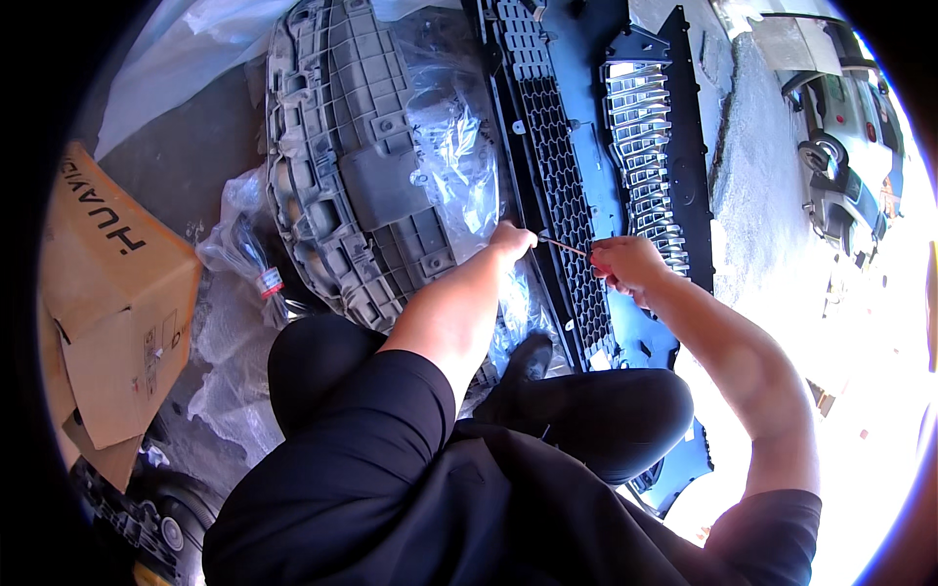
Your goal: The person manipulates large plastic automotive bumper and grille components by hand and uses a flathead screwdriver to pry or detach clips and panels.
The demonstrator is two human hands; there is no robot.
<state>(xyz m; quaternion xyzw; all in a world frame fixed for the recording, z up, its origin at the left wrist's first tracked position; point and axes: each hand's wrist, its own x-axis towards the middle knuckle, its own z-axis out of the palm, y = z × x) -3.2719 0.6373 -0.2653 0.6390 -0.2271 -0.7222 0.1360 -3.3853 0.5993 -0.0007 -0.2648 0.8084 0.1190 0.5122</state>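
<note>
Item one: a thin-shafted, red-handled tool (567,247), lying across the middle of the scene between the two hands, over the black mesh grille (559,137). Its long axis runs left to right, slightly aslant; the tip points left and a little far, the handle right and a little near.

Item two: the right hand (625,264), fingers wrapped round the handle. The left hand (514,240) is curled at the black rail (520,166) along the grille's left edge, beside the tool tip; we cannot tell whether it pinches the rail or steadies the tip.

Item three: the grille itself, a long piece, its long axis running from far to near and leaning rightward at the near end.

State of work: we judge it under way at one spot on the rail, with the tool tip at or just beside it. The grille and rail lie side by side along their length; we see no fastening we could certify as finished, and cannot count what remains.

Adjacent stock: to the right, a silver-slatted grille (640,161); to the left, clear plastic film (467,161), a ribbed grey moulding (342,117) and, farthest left, a cardboard box (132,264).
</note>
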